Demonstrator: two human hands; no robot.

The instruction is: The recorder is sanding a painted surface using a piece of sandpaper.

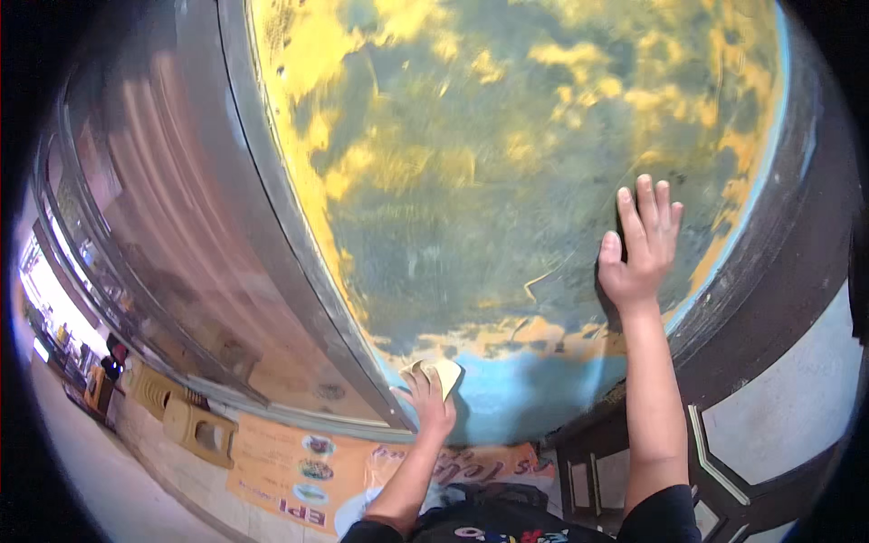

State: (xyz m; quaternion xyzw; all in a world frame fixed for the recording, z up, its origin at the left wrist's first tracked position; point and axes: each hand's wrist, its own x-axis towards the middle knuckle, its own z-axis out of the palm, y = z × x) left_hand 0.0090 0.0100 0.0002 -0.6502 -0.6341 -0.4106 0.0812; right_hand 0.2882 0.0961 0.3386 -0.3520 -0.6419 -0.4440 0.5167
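In front of me is a large wall panel [453,217], patchy with grey-green and yellow, with a light blue band [516,398] along its bottom. My left hand [431,404] presses a pale yellow piece of sandpaper [447,373] to the panel's lower left, near the frame edge. The fingers lie over the sheet and hide part of it. Higher up on the right, my right hand [641,258] rests flat against the panel, fingers stretched upward, holding nothing.
A grey frame [303,235] runs down the panel's left side, beside a brownish glossy pane [172,181]. Dark trim [778,244] borders the right. Below are an orange printed banner [272,466], a tan plastic stool [201,433] and dark woodwork with pale panels [769,407].
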